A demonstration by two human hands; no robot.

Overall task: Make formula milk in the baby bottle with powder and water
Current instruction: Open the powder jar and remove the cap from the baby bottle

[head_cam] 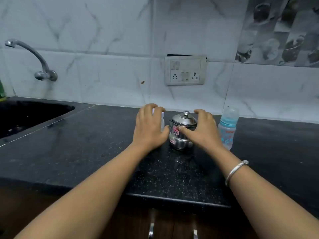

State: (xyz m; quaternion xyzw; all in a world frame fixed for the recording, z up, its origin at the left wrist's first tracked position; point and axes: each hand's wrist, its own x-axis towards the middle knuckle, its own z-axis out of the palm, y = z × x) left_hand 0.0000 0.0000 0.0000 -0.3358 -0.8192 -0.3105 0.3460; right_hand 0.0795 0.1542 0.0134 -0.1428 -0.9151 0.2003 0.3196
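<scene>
Both forearms reach straight forward over the black counter, roughly parallel, hands palm-down at the far side near the marble-tile wall. A silver bangle sits on the right forearm

Left hand is curled around a small pale container standing just left of the pot; fingers wrap over its top and far side, thumb on the near side by the pot. Most of the container is hidden, cannot tell what it is, and cannot tell whether the grip is firm or only resting

Right hand is spread wide, cupped around the right side of the steel pot; thumb lies across the pot's front by the red sticker, fingers arch over the far right of the lid, seem just clear of it. It touches the pot, not closed around it

Pot stands upright at counter centre, lid on with round knob, shiny, two stickers on front

Baby bottle stands upright on the counter to the right of the pot, just beyond the right hand, apart from it; clear dome cap on, teal collar, pale body with blue print. Fill level cannot be told

Sink at far left, tap on the wall above it, socket plate on the wall behind the pot
</scene>
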